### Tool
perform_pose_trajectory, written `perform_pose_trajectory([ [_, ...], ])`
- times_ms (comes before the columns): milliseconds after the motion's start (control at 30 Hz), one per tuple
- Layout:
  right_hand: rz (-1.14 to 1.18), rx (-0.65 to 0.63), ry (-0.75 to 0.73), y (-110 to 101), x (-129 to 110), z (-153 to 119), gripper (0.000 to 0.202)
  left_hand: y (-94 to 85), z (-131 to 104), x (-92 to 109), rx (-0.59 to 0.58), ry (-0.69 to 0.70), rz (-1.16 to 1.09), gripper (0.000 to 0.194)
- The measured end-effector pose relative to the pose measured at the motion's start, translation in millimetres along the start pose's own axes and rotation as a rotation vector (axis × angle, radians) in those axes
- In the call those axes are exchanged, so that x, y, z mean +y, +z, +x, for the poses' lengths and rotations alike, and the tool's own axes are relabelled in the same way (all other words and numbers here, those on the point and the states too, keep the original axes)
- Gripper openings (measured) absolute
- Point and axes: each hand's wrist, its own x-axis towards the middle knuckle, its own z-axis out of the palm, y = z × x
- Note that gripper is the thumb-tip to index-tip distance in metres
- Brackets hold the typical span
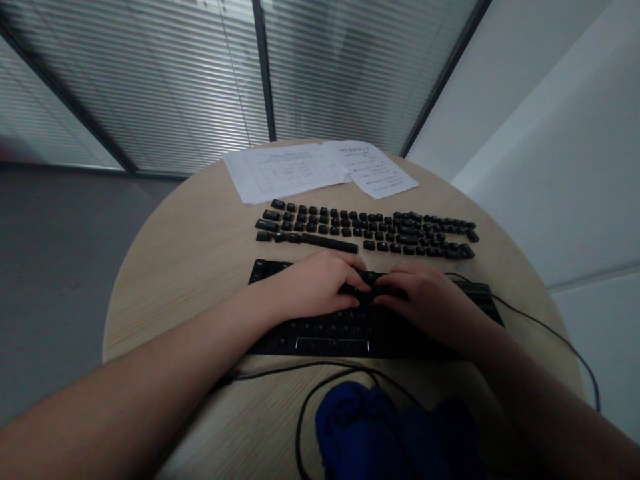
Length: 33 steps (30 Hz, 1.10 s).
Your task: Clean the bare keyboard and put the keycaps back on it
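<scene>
A black keyboard [325,327] lies on the round wooden table, with many of its keycaps off. Over its middle, my left hand [325,283] reaches in from the left, fingers bent and fingertips down at the upper rows. Facing it, my right hand [425,293] rests on the keyboard with its fingertips close to those of my left hand. Both hands look closed around a small spot; what they hold, if anything, is too dark and small to make out. Behind the keyboard, loose black keycaps [345,223] lie in rows, among them a long space bar [329,243].
Printed papers [290,170] lie at the table's far edge [200,177]. A black cable [540,320] runs off the right side, and another loops in front of the keyboard. Blue cloth [360,427] is bunched at the near edge. Blinds and a white wall stand beyond.
</scene>
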Motion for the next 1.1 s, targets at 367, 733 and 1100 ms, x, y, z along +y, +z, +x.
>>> perform_pose_trajectory([
  [367,0.183,0.161,-0.021,19.2,8.7,-3.9,0.011,0.4,-0.2,-4.3,0.028,0.013,0.027,0.028],
  [733,0.259,0.364,-0.139,14.0,-3.6,-12.6,0.029,-2.1,-1.9,-0.9,0.019,-0.007,0.018,0.03],
  [1100,0.593,0.454,0.129,14.4,-3.8,-9.3,0.029,-11.8,-7.4,14.0,0.349,0.085,0.048,0.027],
])
